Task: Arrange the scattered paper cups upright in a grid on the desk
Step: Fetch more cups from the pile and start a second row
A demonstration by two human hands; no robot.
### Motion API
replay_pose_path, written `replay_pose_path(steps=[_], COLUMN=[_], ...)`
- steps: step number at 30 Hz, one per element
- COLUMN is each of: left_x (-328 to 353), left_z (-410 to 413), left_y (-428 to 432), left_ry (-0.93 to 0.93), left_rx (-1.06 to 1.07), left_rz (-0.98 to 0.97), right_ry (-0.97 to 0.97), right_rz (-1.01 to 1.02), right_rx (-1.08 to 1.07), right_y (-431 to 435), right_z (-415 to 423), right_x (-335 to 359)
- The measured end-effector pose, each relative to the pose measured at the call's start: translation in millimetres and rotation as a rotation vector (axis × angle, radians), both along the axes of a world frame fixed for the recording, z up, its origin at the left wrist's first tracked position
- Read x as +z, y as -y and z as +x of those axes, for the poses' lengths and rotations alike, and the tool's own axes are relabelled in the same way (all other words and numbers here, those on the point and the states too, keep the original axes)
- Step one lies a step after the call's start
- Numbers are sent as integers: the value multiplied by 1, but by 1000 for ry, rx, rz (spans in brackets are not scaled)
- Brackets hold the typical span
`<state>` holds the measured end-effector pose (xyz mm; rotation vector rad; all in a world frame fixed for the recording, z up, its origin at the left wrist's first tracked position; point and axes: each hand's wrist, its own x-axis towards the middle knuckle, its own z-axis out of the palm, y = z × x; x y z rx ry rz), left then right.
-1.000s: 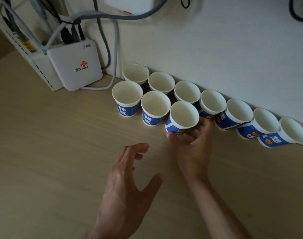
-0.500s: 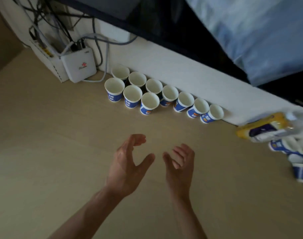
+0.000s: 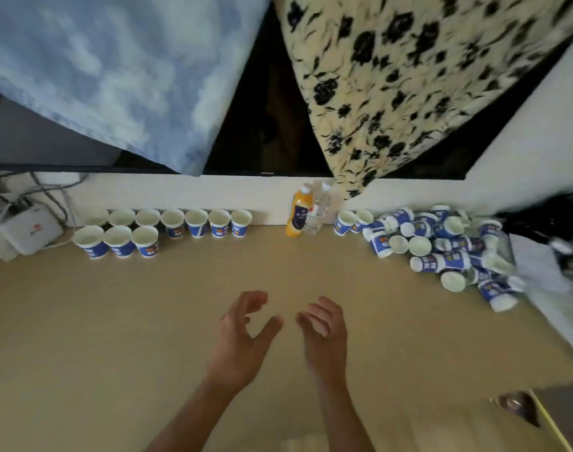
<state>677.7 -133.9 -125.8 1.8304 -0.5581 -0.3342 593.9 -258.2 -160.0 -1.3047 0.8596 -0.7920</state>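
Note:
Blue-and-white paper cups stand upright in two rows at the desk's back left: a back row [image 3: 197,222] of several along the white wall and a front row [image 3: 117,241] of three. A heap of scattered cups [image 3: 441,249] lies at the back right, many on their sides. Two more upright cups [image 3: 347,222] stand at that heap's left edge. My left hand [image 3: 246,334] and my right hand [image 3: 324,334] hover over the bare middle of the desk [image 3: 83,337]. Their fingers are loosely curled and hold nothing. Both hands are well short of every cup.
An orange drink bottle [image 3: 298,213] and a clear water bottle [image 3: 317,210] stand against the wall between the two cup groups. A white router [image 3: 27,231] with cables sits at the far left. Blue and floral cloths hang above. A dark object [image 3: 552,220] lies at the far right.
My right hand let go of the third front-row cup and both hands drew back to the desk's middle. The view swung up and right, bringing the heap of cups and the bottles into sight.

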Motion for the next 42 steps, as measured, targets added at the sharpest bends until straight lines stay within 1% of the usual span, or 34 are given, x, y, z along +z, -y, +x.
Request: replay_pose_path(steps=[9, 13, 19, 25, 30, 33, 38, 40, 42], left_x=[24, 26, 14, -6, -7, -11, -26, -33, -41], left_z=[-134, -162, -190, -217, -237, -243, -252, -259, -265], left_y=[98, 135, 216, 328, 398, 427, 467, 486, 506], left_ry=[-1, 3, -4, -112, -167, -183, -208, -227, -244], left_rx=[-173, -223, -288, -324, -357, -320, -212, -173, -140], left_rz=[-4, 38, 60, 68, 94, 118, 166, 185, 204], right_ry=[-6, -34, -81, -164, -219, -226, -297, -342, -408], right_rz=[11, 1, 24, 49, 86, 124, 153, 173, 170], right_rx=[-162, -195, -217, -225, -235, -207, -93, -59, -75], right_y=[79, 117, 187, 277, 351, 392, 462, 495, 530], right_z=[-166, -203, -236, -273, -303, -305, -293, -289, -288], right_x=[23, 24, 8, -7, -10, -20, -44, -53, -64])
